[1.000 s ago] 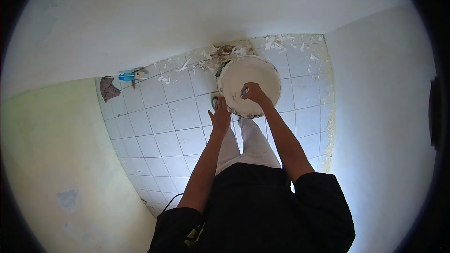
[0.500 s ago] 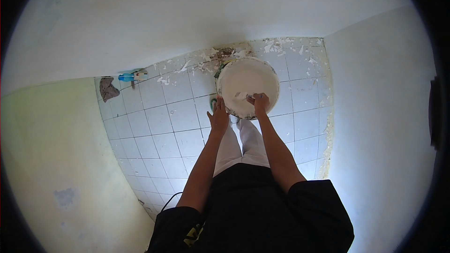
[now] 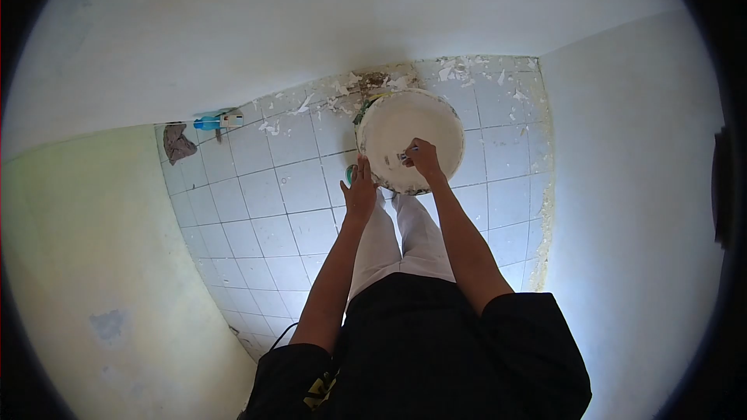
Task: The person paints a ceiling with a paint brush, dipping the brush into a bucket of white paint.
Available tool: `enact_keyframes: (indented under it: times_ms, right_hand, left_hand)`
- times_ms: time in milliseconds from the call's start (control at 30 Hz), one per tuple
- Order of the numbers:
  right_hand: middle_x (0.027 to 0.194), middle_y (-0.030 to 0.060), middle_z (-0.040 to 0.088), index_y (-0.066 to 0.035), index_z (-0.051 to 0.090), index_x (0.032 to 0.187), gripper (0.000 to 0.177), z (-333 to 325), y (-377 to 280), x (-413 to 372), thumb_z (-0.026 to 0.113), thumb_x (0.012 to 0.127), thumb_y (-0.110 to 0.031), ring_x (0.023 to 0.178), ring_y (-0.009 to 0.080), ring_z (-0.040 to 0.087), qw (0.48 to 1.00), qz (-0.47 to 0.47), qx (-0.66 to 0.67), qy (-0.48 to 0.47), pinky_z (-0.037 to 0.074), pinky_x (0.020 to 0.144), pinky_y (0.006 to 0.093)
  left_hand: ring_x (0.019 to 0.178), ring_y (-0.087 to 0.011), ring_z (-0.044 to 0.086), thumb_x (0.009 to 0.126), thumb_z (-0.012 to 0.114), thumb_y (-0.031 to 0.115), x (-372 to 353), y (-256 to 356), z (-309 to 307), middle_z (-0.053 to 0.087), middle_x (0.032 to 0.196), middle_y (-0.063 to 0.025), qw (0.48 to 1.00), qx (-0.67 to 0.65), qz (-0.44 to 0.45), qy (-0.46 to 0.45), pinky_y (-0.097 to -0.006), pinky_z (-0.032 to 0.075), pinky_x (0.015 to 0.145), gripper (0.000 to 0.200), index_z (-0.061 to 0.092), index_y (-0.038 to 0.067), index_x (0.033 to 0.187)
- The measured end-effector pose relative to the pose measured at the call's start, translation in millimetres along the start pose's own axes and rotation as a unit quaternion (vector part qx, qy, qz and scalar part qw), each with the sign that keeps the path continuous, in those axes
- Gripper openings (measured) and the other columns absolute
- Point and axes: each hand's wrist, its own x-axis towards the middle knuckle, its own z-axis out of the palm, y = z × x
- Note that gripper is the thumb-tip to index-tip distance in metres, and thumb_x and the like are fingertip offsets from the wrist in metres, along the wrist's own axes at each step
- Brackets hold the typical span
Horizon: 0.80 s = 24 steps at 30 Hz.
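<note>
Holding a small, mostly hidden tool (image 3: pixel 405 157) over the white inside of a round tub (image 3: pixel 445 128)

Clamping that tool between the fingers of the right hand (image 3: pixel 424 158); touching the tub's left rim with the left hand (image 3: pixel 360 196), keeping thumb apart from fingers; wearing a black short-sleeved shirt (image 3: pixel 416 342) with yellow lettering (image 3: pixel 318 390), too partly seen to read
</note>
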Motion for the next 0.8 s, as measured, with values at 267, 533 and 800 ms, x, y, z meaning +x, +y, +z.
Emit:
enact_keyframes:
  times_ms: [267,533,800]
  right_hand:
    - [0.064,0.0144,0.066,0.003,0.064,0.078,0.007,5,-15,10,0.063,0.076,-0.004,0.054,0.0184,0.067,0.988,-0.043,-0.074,-0.128,0.056,0.052,0.0313]
    - [0.082,0.0159,0.07,0.001,0.066,0.085,0.021,-14,-30,2,0.075,0.067,-0.003,0.078,0.0277,0.069,0.943,-0.189,-0.243,-0.129,0.054,0.073,0.0361]
    - [0.084,0.0188,0.069,-0.001,0.067,0.087,0.017,-26,-31,-15,0.071,0.071,-0.005,0.083,0.0334,0.069,0.964,-0.19,-0.184,-0.006,0.053,0.075,0.0405]
  left_hand:
    - [0.143,-0.0248,0.033,0.091,0.064,0.027,0,-1,1,0.012,0.163,-0.0042,1.0,-0.007,0.005,0.0,-0.068,0.032,0.104,0.081,0.016,0.011,0.154]
    - [0.144,-0.0266,0.03,0.091,0.064,0.027,1,2,1,0.013,0.163,-0.0043,1.0,0.004,-0.014,-0.018,-0.0685,0.031,0.105,0.08,0.018,0.01,0.154]
    - [0.142,-0.0288,0.034,0.09,0.065,0.028,2,4,4,0.015,0.163,-0.0042,1.0,0.021,-0.01,-0.009,-0.0666,0.034,0.104,0.082,0.018,0.01,0.154]
